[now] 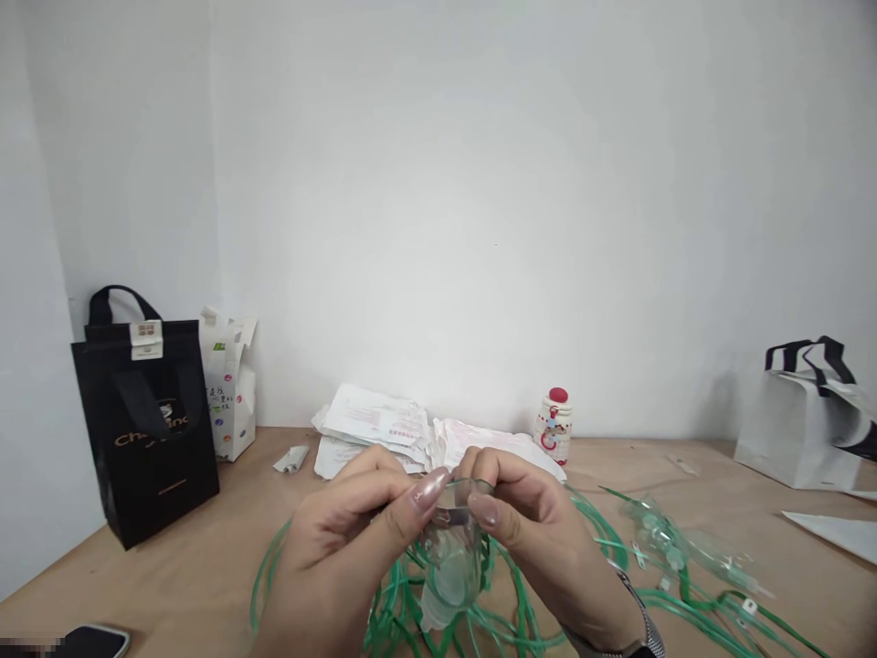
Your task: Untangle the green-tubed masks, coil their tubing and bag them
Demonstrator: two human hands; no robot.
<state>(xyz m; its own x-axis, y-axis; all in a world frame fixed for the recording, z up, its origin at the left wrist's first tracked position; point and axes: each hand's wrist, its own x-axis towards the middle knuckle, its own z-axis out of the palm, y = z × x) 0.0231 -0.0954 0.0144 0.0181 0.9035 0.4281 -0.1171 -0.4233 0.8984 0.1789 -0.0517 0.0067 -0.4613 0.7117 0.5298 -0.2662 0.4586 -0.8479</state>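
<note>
A clear plastic breathing mask (458,557) with a pale, frosted part at its lower end is held up before me. My left hand (360,539) pinches its upper rim between thumb and fingers. On the opposite side of that rim, my right hand (541,525) grips with its thumb in front and fingers behind. A metal strip seems to show near the top of the mask. Under and behind it lies a tangle of green tubing and straps (390,608), partly hidden by my hands. To the right rests another clear mask set (661,535) with green tubing.
White printed packets (376,419) lie against the wall, with a red-capped bottle (554,425) beside them. At the left stand a black bag (154,484) and a white patterned bag (233,402). A white bag (787,429) is at the right, a phone (100,640) at the lower left.
</note>
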